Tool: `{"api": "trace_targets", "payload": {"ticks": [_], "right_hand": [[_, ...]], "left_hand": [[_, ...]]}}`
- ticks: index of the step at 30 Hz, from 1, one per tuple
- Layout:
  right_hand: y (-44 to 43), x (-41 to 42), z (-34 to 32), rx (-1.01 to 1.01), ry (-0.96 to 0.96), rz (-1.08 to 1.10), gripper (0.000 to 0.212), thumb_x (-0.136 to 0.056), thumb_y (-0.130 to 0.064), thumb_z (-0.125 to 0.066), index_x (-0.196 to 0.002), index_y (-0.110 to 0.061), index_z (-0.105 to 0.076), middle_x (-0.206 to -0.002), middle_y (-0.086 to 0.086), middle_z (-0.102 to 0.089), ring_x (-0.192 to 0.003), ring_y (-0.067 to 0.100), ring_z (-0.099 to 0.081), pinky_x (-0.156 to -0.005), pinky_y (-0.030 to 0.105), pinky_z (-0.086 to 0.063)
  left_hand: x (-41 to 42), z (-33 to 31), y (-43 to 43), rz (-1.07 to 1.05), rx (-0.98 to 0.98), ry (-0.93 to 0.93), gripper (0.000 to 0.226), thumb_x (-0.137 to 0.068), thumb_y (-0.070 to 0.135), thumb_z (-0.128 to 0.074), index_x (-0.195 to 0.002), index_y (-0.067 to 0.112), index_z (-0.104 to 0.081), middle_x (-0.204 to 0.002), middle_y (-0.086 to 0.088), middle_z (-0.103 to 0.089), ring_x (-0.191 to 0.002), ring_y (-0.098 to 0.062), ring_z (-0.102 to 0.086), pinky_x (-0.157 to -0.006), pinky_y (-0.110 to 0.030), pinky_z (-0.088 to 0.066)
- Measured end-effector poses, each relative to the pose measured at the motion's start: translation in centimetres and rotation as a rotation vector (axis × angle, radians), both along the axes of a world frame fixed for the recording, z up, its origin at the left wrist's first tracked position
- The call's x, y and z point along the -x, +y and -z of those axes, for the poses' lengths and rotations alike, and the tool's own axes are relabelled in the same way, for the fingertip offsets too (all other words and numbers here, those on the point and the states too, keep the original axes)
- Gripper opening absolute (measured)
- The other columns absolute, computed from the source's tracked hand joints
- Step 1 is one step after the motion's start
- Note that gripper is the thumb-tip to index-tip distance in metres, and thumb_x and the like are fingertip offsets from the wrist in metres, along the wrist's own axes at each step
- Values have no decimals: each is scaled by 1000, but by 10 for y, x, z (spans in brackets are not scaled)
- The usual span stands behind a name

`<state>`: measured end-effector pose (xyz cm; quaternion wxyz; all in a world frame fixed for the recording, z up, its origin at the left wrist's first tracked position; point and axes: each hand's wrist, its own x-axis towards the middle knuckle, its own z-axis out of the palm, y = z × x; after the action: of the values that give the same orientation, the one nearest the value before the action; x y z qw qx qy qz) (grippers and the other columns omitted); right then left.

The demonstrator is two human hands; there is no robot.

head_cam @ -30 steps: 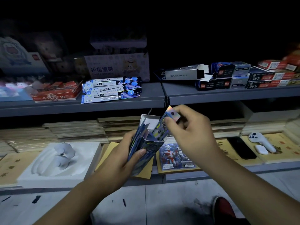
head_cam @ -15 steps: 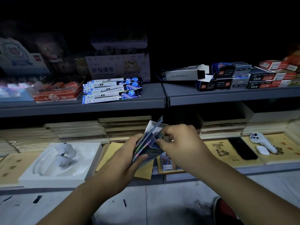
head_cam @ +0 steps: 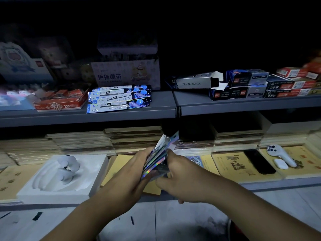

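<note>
Head view: the sorting looks about midway. A fanned bundle of foil card packs (head_cam: 160,159) is already gathered off the display and held above the lower shelf (head_cam: 260,186), at the centre of the frame. What seems left is to square the bundle and set it down, and perhaps to collect the loose pack (head_cam: 195,160) lying flat on the shelf at 2 o'clock from the bundle, half hidden behind the right wrist.

The left hand (head_cam: 132,174) grips the bundle from 8 o'clock, fingers wrapped behind the packs and the palm against their lower edge. The right hand (head_cam: 184,178) closes on the same bundle from 4 o'clock, its curled fingers against the front pack and the thumb tucked below. Whether it is pinching a single pack or pressing the whole fan together, I cannot tell. The packs' upper corners stick out toward 1 o'clock, clear of both hands.

A white foam tray (head_cam: 97,169) sits on the shelf at 9 o'clock from the hands, and a white controller (head_cam: 279,153) rests at 3 o'clock, well apart.
</note>
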<state>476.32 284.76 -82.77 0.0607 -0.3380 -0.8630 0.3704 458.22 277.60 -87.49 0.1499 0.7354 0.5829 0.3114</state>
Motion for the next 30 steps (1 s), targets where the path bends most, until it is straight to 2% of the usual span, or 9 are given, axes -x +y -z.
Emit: {"api": "trace_targets", "payload": {"ticks": [3,6,11,15,19,22,25,27,30], "right_hand": [[-1,4,5,-46,117,58,12,-101,-32,-51,-107,-25,-43,-84,1,-62,-44,19,-64,-51,35,-57],[-1,4,5,-140,200,75,8,-103,-29,-49,-103,-26,-57,-67,-2,-61,-41,21,-64,-52,40,-58],[0,4,5,-208,167,108,8,-99,-44,-52,-106,-41,-49,-94,-4,-65,-55,20,-70,-57,44,-61],[1,6,7,-308,169,115,15,-98,-45,-54,-111,-37,-52,-88,-2,-64,-72,16,-65,-67,45,-58],[1,5,0,-410,189,121,16,-94,-37,-63,-104,-27,-71,-86,-3,-71,-76,13,-63,-72,40,-55],[5,3,0,-441,245,104,17,-93,-32,-67,-106,-23,-70,-94,-6,-70,-86,10,-64,-77,36,-55],[12,-1,0,-553,411,160,18,-91,-26,-75,-106,-20,-69,-93,-13,-57,-77,-3,-55,-71,15,-44],[17,-5,0,-491,450,297,35,-89,-31,-77,-119,-25,-59,-100,-14,-50,-72,-3,-50,-67,13,-38],[23,-7,-2,-131,306,391,69,-86,-48,-77,-142,-33,-40,-117,-15,-52,-80,5,-60,-70,28,-52]], "left_hand": [[1,-2,1,-9,-13,-26,48,-104,33,-44,-151,30,-33,-138,19,-50,-129,-4,-48,-102,-17,-39],[-1,-8,1,-10,-36,-95,51,-103,25,-47,-151,37,-32,-132,26,-52,-127,-2,-51,-99,-9,-37],[-2,-11,-1,-23,-33,-111,53,-103,22,-50,-151,36,-32,-135,22,-54,-129,-2,-51,-98,-7,-36],[-2,-11,-1,-33,-52,-128,49,-102,25,-48,-148,35,-36,-118,32,-54,-112,2,-56,-88,-5,-37],[-2,-11,-2,-9,-49,-98,49,-103,25,-50,-149,33,-35,-124,27,-54,-118,-1,-55,-95,-15,-43],[-1,-10,-1,-15,-39,-148,49,-103,29,-50,-150,34,-36,-130,20,-56,-125,-6,-54,-99,-17,-43],[1,-8,0,-68,-41,-209,45,-101,31,-51,-144,39,-40,-124,25,-60,-120,-1,-58,-92,-15,-46],[2,-9,0,-122,-39,-256,41,-97,39,-50,-134,54,-39,-113,32,-62,-105,5,-62,-80,-10,-46],[3,-8,-1,-157,-3,-321,41,-94,43,-50,-123,69,-39,-103,35,-65,-85,7,-65,-68,-11,-48]]}}
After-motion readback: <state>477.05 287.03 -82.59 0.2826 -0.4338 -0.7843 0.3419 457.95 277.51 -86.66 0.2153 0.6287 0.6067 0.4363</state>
